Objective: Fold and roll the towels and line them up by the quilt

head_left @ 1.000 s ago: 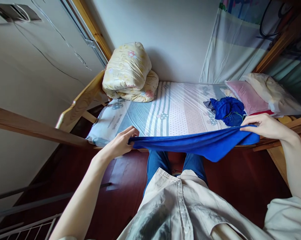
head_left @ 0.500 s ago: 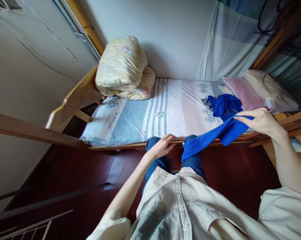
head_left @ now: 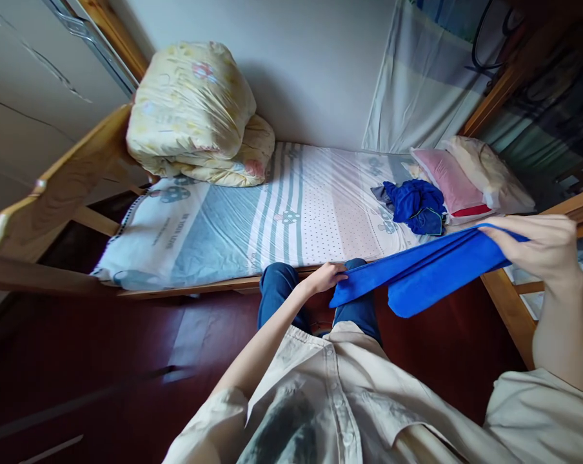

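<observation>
At far left, a wooden rail (head_left: 54, 187) forms the end of the bed (head_left: 185, 287). On the mattress beside it rests 1 folded yellow quilt (head_left: 195, 113), set against the wall. The striped and dotted sheet (head_left: 291, 206) covers the mattress across the middle of the view. Below the bed's front edge, the left hand (head_left: 326, 278) pinches the lower end of a blue cloth (head_left: 417, 270) between thumb and fingers, just in front of the person's knees in blue trousers (head_left: 276, 293). The cloth runs upward and to the right as a folded band, with 1 corner hanging loose beneath it, held clear of the mattress and over the front edge of the bed. On the sheet behind it lies a second, crumpled blue garment (head_left: 415, 205), touching a pink pillow (head_left: 449, 183); a cream pillow (head_left: 489, 174) sits just behind that one. At far right, the right hand (head_left: 545, 248) is closed over the upper end of the cloth, fingers on top; the thumb appears to be beneath the fabric, though it is hidden. A pale shirt (head_left: 349, 399) fills the bottom of the view above the dark red floor (head_left: 127, 348).
</observation>
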The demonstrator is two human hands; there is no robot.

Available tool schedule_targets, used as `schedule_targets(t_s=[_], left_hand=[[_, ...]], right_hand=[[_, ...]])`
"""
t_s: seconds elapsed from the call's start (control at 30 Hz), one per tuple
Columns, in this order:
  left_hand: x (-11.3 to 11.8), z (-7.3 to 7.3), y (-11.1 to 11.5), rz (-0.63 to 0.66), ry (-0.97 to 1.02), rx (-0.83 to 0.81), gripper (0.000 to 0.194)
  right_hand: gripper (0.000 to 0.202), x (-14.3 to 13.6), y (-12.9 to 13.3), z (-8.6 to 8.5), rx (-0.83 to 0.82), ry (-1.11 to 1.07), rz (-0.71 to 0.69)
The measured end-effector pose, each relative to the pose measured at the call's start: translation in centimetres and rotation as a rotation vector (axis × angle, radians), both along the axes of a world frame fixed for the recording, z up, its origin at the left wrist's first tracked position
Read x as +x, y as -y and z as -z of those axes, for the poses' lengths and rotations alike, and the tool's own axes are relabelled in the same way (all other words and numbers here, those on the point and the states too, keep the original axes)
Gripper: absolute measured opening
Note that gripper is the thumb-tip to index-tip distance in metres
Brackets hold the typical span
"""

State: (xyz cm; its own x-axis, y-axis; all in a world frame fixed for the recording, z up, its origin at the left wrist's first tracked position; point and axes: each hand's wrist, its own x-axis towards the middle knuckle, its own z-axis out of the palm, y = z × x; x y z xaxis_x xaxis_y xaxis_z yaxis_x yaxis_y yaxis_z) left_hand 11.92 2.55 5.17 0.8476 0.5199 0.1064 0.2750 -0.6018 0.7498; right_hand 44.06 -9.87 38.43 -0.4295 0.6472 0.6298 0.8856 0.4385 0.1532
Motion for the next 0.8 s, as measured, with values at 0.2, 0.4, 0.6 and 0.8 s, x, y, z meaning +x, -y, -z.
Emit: schedule_targets(t_s=[0.2,0.4,0.6,0.8], left_hand=[[-7.6,2.9,-0.9,-0.231,-0.095,-0.008,0.031],[-17.9,-4.5,-6.4,-0.707,-0.117,0.245,0.036],[-25.8,-12.8,-8.1,-0.924,-0.161,0.651,0.05],[-29.4,-15.0,-3.4,-1.021,-0.26,0.673,0.043]], right_hand=[[0.029,3.4,-0.6,0.3,0.067,-0.147,0.232],[0.058,5.3,-4.1,2.3,-0.464,-0.284,0.481],[0.052,5.9,-7.3,6.2,-0.681,-0.304,0.382],[0.037,5.4,-6.9,9.7,-0.588,-0.201,0.142]])
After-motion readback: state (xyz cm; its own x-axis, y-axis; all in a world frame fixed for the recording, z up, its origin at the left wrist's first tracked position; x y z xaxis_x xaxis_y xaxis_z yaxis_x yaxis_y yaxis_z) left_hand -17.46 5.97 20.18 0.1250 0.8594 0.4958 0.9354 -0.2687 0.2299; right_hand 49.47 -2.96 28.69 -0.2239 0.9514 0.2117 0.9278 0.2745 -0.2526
